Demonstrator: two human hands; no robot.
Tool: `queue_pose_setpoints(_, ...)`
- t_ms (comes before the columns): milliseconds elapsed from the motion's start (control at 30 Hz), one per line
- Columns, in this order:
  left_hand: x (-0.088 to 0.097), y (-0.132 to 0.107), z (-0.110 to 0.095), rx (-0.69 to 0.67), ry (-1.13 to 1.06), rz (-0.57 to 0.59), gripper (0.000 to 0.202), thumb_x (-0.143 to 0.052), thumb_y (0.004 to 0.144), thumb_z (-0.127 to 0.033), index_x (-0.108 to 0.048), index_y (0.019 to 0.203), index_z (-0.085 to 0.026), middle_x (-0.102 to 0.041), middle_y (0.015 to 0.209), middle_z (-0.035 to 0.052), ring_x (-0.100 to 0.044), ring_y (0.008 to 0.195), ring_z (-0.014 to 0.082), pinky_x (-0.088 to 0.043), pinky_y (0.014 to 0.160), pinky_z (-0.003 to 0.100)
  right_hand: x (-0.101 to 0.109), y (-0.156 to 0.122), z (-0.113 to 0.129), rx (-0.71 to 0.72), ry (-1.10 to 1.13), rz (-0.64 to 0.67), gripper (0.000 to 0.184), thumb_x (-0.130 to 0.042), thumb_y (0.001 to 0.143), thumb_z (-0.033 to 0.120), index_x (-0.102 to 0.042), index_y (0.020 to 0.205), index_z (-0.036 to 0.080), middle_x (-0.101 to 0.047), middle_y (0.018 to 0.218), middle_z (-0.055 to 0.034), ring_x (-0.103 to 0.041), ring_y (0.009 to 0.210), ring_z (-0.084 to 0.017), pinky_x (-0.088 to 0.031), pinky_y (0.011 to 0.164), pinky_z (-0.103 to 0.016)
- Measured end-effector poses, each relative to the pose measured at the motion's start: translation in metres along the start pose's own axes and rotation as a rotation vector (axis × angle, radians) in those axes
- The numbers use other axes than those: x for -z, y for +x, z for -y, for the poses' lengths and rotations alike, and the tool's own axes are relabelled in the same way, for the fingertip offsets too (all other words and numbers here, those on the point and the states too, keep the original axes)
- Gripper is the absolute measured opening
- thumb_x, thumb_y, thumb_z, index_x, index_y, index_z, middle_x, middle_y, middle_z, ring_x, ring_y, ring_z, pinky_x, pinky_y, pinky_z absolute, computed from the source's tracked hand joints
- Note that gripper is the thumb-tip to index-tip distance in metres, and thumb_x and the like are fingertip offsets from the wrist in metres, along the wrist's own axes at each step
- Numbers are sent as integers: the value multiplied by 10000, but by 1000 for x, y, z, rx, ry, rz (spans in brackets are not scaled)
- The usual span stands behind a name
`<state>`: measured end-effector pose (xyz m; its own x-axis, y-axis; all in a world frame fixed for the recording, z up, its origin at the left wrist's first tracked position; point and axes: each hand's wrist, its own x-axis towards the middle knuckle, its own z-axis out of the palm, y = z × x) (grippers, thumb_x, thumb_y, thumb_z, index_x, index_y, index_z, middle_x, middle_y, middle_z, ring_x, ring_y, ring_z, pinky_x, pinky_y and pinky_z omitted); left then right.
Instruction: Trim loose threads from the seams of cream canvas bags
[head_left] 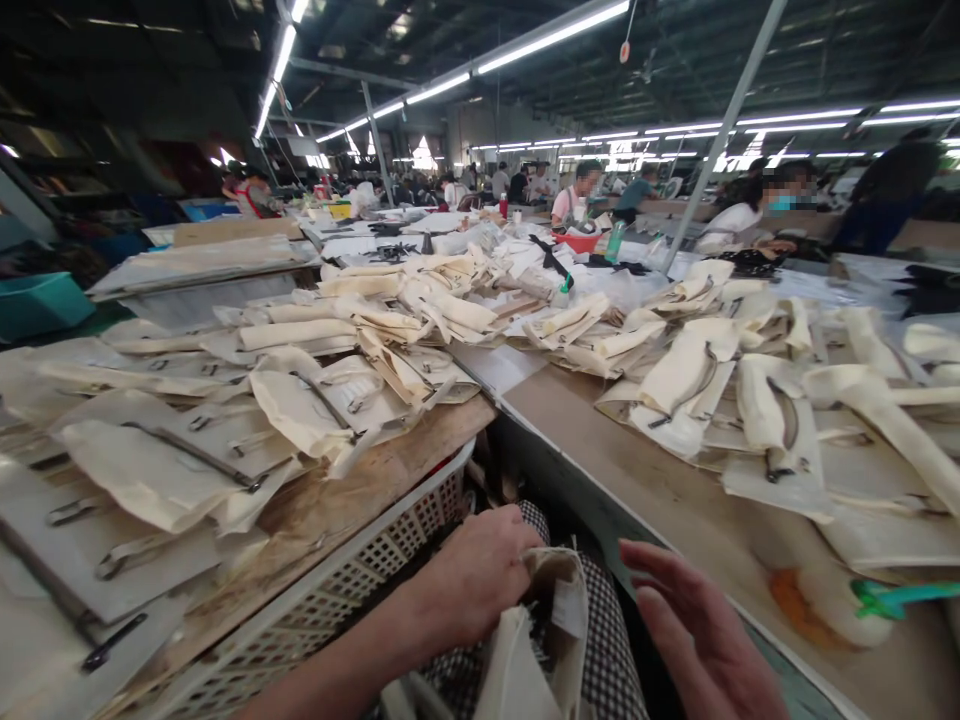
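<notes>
Your left hand (491,565) is closed on the upper edge of a cream fabric piece (517,675), which lies over checked cloth (609,640) at your lap. Your right hand (701,630) hovers just beside it, fingers parted. To the left, past a white perforated basket (375,560), cream pieces with dark straps (199,453) cover the wooden table (409,455).

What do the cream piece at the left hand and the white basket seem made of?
Cream piece: matte, perhaps canvas-like fabric, given its curling edges and dull surface. White basket: probably smooth molded plastic, judging by its regular grid of holes.
</notes>
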<state>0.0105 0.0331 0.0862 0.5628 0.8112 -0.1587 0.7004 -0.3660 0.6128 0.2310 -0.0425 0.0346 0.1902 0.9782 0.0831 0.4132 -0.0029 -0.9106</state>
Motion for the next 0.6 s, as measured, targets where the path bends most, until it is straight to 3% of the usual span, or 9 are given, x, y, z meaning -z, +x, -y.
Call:
queue_pose_setpoints(33,1,2,-2,-6,4,6,196,-486,796,-102,-608,658,-168,-589,756,33,-564,703,165,-361,633,268,-7,4,9,79,-47,63,401,-583,864,498,-590,1171,241,-675,1196,-69,-669,1045,-248,-568,874,-314)
queue_pose_setpoints(100,3,3,-3,-9,17,0,188,-501,797,-113,-653,707,-176,-606,766,29,-574,717,169,-362,640,269,-24,10,23,147,-101,64,475,-641,816,444,-532,1227,232,-658,1200,-75,-651,1060,-253,-546,904,-353)
queue_pose_setpoints(267,7,-1,-4,30,10,-44,152,-575,794,-169,-718,830,-206,-650,827,14,-596,821,188,-382,711,261,-51,15,26,111,-82,104,333,-558,849,366,-526,1149,225,-685,1082,-70,-681,965,-234,-548,848,-366)
queue_pose_setpoints(400,8,-3,1,-4,-78,1,182,-529,885,-239,-694,820,-196,-658,780,-8,-598,746,156,-378,678,226,-47,23,21,88,-95,213,213,-493,882,357,-566,1042,238,-713,950,-40,-701,855,-216,-546,773,-325)
queue_pose_setpoints(600,24,8,3,-70,-96,72,351,-457,933,-300,-586,640,-157,-468,589,-29,-479,589,117,-310,561,195,-28,44,42,131,-184,385,244,-446,870,251,-560,1085,234,-739,975,-60,-714,884,-223,-525,756,-308)
